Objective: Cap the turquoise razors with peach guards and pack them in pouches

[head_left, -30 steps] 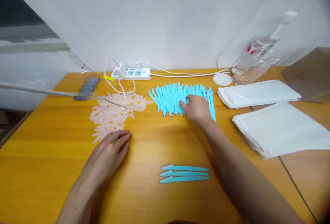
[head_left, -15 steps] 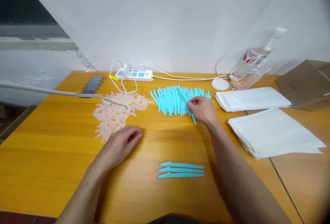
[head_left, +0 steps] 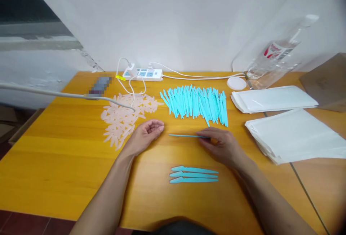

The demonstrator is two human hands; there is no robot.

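Observation:
A thin blue knife-shaped plastic stick (head_left: pixel 181 135) is pinched in my right hand (head_left: pixel 220 143), held edge-on and level above the table, pointing left. Across from its free end, my left hand (head_left: pixel 147 134) has loosely curled fingers with nothing visible in them. Below the hands, three blue knife-shaped sticks (head_left: pixel 194 174) lie side by side in parallel rows. Many more form a blue pile (head_left: pixel 193 101) behind my hands. A spread of small pale pink plastic pieces (head_left: pixel 124 114) lies at the left, close to my left wrist.
A white power strip (head_left: pixel 150 74) with cables stands against the wall. A phone (head_left: pixel 100 85) and a thick grey cable (head_left: pixel 54 92) are at the left. To the right are a round white lid (head_left: pixel 236 83), white packets (head_left: pixel 297 134), a clear plastic bottle (head_left: pixel 278 53) and a cardboard box (head_left: pixel 324 83).
My right hand has come back from the blue pile with one stick and turned it level. My left hand has shifted slightly right and forward. The view has moved a little.

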